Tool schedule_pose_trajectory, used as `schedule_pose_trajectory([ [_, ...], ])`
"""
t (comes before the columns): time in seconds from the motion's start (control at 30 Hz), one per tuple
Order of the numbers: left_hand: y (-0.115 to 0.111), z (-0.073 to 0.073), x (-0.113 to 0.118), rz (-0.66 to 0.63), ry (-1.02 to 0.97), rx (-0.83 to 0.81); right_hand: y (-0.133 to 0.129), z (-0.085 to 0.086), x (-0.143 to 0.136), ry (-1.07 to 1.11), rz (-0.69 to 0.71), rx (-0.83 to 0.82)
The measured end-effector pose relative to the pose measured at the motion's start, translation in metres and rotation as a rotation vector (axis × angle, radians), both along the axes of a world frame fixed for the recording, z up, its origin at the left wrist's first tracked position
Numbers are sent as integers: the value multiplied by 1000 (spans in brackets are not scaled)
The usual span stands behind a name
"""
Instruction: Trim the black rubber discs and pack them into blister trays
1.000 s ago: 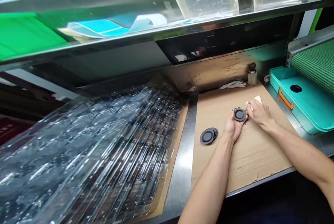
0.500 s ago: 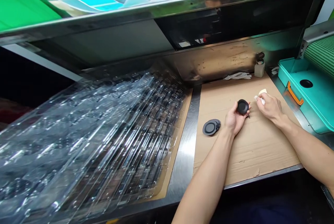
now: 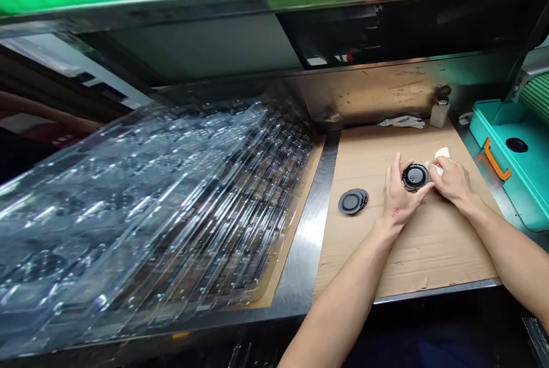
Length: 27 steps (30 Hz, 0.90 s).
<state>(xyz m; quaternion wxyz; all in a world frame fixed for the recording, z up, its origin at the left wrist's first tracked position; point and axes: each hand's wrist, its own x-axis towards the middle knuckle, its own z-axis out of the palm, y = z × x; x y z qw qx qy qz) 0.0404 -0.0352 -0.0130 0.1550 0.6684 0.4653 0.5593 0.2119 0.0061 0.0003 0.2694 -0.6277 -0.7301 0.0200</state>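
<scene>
My left hand (image 3: 398,190) grips a round black disc-shaped part (image 3: 415,175) by its rim, thumb at the near side and fingers at the far side. A raised ring and a shiny centre show on the face turned up. Close against its right edge, my right hand (image 3: 452,180) pinches a small white cloth (image 3: 436,169). Just beyond those fingers is a pale cream piece (image 3: 442,153); whether it is part of the cloth I cannot tell. To the left, a few flat dark grey discs (image 3: 352,201) lie overlapping on the cardboard sheet (image 3: 364,259).
Stacked clear plastic trays (image 3: 171,213) fill the left side. A teal bin (image 3: 493,127) with an orange handle holds a black disc (image 3: 517,145) at right. Behind the cardboard are a small bottle (image 3: 440,113) and a white glove (image 3: 402,122). A metal shelf edge (image 3: 240,4) runs overhead.
My left hand has turned the black part over, from its smooth dished face to the ringed face. My right hand, with the white cloth, has come up against its edge. The view has shifted slightly.
</scene>
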Motion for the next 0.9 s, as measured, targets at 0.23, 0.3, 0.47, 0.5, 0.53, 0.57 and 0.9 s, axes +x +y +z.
schedule_pose_trajectory([
  [0.23,3,-1,0,11,9,-29,4,-1,3,78,-8,35],
  [0.3,4,-2,-1,11,23,-24,3,4,2,161,-2,94],
  [0.47,10,-8,-3,2,110,-35,-12,21,-9,343,257,149],
  [0.5,10,-10,-3,-3,132,-35,-15,22,-13,324,359,119],
  [0.53,11,-12,-2,-10,154,-30,-17,21,-15,291,428,98],
  [0.57,12,-14,-1,-20,176,-21,-19,20,-18,256,439,97],
  [0.9,16,-22,1,-29,257,20,-10,7,-13,89,211,116],
])
